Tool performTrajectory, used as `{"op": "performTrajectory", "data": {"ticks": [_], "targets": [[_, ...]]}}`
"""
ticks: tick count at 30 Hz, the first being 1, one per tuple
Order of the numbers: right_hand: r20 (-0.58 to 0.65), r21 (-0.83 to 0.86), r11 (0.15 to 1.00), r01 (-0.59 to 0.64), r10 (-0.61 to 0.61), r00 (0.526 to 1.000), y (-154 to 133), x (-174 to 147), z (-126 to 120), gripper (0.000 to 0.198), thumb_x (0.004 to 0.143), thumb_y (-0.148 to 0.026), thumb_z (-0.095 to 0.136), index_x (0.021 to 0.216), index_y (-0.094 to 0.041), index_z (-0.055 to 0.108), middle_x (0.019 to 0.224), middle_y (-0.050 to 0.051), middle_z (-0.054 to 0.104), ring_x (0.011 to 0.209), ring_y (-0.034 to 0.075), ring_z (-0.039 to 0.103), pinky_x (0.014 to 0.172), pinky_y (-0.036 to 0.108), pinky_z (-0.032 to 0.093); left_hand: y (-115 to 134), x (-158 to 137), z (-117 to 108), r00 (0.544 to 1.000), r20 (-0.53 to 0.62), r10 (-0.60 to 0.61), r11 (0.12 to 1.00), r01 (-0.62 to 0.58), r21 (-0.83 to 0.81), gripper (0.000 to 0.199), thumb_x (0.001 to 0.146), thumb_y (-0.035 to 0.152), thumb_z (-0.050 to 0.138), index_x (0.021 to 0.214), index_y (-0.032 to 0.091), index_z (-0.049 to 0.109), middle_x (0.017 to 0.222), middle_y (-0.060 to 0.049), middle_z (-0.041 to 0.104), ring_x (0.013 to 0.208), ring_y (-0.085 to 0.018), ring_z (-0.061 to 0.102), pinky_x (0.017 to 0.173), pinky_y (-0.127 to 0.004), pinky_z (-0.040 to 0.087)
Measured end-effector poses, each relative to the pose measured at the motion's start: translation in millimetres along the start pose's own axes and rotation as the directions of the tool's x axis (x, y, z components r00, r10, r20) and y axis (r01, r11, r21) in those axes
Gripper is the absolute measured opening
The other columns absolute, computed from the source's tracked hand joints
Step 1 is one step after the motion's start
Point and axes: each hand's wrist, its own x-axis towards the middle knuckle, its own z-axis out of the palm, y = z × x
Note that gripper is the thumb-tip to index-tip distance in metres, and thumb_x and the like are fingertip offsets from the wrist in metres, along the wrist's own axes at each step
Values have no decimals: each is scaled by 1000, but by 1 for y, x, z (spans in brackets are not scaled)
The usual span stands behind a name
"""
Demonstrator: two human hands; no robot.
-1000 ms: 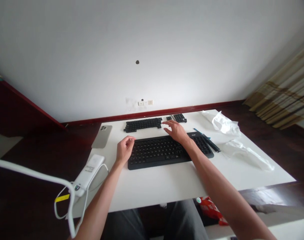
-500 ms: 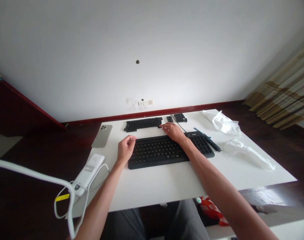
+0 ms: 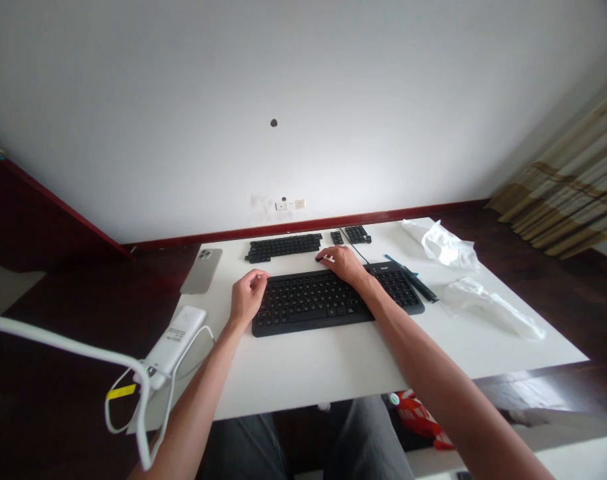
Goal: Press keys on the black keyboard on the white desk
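We count one keyboard (image 3: pixel 333 299) on the white table (image 3: pixel 363 360), lying across the middle, and two hands at work on it. The right hand (image 3: pixel 344 263) rests at the keyboard's far edge, near the middle, fingers bent down onto a small dark keycap (image 3: pixel 319 258); whether the grip is clamped on the cap or only touching it we cannot tell. The left hand (image 3: pixel 248 297) hovers just beside the keyboard's left end, fingers curled loosely inward, thumb near the fingertips — we see nothing between them.

Beyond the keyboard lie three groups of loose black keycaps: one long block (image 3: pixel 283 247), one tiny cluster (image 3: pixel 337 237), and one small block (image 3: pixel 358 234). One dark, slim tool (image 3: pixel 416 283) lies just beside the keyboard's right end. Two crumpled clear bags (image 3: pixel 446 244) sit well to the right. At left we count one phone (image 3: pixel 202 271), face down, and one white power bank (image 3: pixel 176 337) with its cable (image 3: pixel 133 400) — both near the table's edge.
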Motion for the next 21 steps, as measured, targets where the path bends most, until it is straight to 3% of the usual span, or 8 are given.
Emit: {"op": "performTrajectory", "data": {"ticks": [6, 11, 16, 21], "targets": [[-31, 101, 995, 1, 3, 1000, -22, -20, -35, 19, 91, -20, 66, 104, -24, 80, 108, 5, 78, 84, 20, 70, 81, 35, 56, -4, 0, 0, 1000, 7, -2, 1000, 2, -9, 25, 99, 39, 58, 90, 20, 71, 66, 2, 58, 59, -16, 45, 59, -27, 34], [-74, 172, 983, -67, 81, 994, -40, -81, -66, 19, 93, -35, 68, 105, -27, 79, 105, 4, 78, 90, 24, 72, 82, 39, 59, -4, 1, 1, 1000, 14, -2, 1000, 3, -5, 26, 99, 40, 57, 90, 21, 70, 68, 2, 59, 61, -17, 48, 61, -27, 36], [-152, 240, 961, -139, 179, 972, -44, -149, -47, 16, 94, -36, 69, 101, -26, 79, 112, 7, 78, 103, 27, 72, 90, 44, 59, -4, -1, 0, 1000, 11, -4, 1000, 4, 2, 25, 99, 39, 57, 90, 20, 71, 67, 2, 58, 60, -16, 47, 60, -27, 35], [-216, 174, 978, -112, 149, 965, -45, -163, -33, 14, 96, -32, 68, 103, -27, 80, 108, 7, 79, 109, 29, 69, 100, 50, 56, -2, -3, 0, 1000, -6, 3, 1000, -3, 15, 24, 97, 37, 58, 89, 19, 73, 65, 2, 57, 59, -15, 47, 59, -27, 36]]}}
